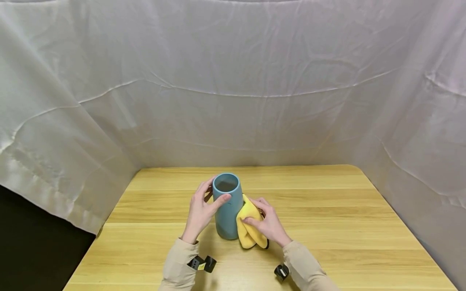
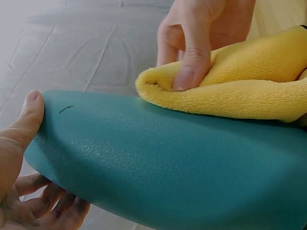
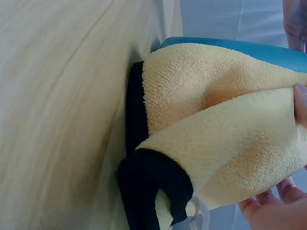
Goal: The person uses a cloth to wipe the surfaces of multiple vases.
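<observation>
A tall blue vase [image 1: 226,220] stands upright on the table, its round opening facing up. My left hand [image 1: 201,208] grips it near the rim, thumb on the near side and fingers round the far left side. A small dark mark [image 2: 66,109] shows near the thumb in the left wrist view. With thumb and fingers, my right hand [image 1: 270,222] holds a folded yellow cloth [image 1: 251,232] against the vase's right side. Black edging [image 3: 136,108] borders the cloth in the right wrist view, where the vase is mostly hidden behind it.
The wooden table [image 1: 327,226] has rounded far corners. Pale grey curtains [image 1: 255,81] hang behind it and along both sides. A black area [image 1: 36,242] lies beyond the table at the lower left. Small black devices [image 1: 210,264] sit at both wrists.
</observation>
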Motion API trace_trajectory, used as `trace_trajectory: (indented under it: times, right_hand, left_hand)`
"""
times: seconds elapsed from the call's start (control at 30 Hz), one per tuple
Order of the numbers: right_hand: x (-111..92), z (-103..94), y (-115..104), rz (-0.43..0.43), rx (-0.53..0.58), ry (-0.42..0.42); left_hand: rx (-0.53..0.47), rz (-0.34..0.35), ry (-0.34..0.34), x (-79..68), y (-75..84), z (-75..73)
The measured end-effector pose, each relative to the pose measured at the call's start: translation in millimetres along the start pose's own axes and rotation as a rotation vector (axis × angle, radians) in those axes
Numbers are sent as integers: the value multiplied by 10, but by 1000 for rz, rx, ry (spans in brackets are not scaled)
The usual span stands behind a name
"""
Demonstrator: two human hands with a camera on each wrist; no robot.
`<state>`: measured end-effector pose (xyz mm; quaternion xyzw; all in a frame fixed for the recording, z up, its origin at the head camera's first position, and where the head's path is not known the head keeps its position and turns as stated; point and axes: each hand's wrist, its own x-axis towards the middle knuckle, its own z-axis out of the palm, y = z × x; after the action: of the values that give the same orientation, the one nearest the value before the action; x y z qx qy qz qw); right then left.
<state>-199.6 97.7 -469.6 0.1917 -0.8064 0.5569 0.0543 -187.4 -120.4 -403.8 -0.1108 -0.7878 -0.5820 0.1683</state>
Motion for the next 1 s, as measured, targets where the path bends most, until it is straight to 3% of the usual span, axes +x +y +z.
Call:
trace_trajectory:
  times: [0.17, 0.37, 0.57, 0.8, 1.0]
  right_hand:
    - [84, -38, -108, -79, 16, 18]
    - [234, -108, -385, -173, 12, 55]
    - [275, -149, -564, -194, 4, 61]
    - [255, -142, -528, -183, -1, 60]
    - [167, -96, -329, -139, -14, 47]
  left_hand:
    - [3, -1, 0, 4, 3, -3]
    - [3, 6, 2, 8, 3, -6]
    - [-1, 21, 4, 10, -2, -6]
    - [0, 16, 2, 4, -6, -4]
    - [0, 8, 3, 5, -5, -3]
